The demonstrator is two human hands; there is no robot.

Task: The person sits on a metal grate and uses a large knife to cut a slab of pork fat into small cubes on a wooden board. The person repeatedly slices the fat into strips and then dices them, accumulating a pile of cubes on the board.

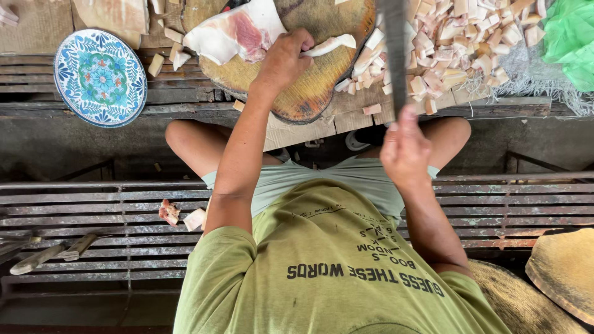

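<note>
My left hand [284, 59] presses down on a pale strip of pork fat [331, 44] lying on a round wooden chopping block [309, 93]. Just left of that hand lies a large slab of pork [238, 34] with white fat and pink meat. My right hand [405, 148] is raised above my lap, gripping the handle of a cleaver [395, 49] whose dark blade points away from me, edge-on and blurred. A heap of small cut pork cubes [445, 43] lies to the right of the block.
A blue patterned plate [99, 77] sits at the far left on wooden planks. A green plastic bag [572, 37] is at the top right. Meat scraps [170, 212] and tool handles [43, 255] lie on the metal slats. Another wooden block [563, 272] is at lower right.
</note>
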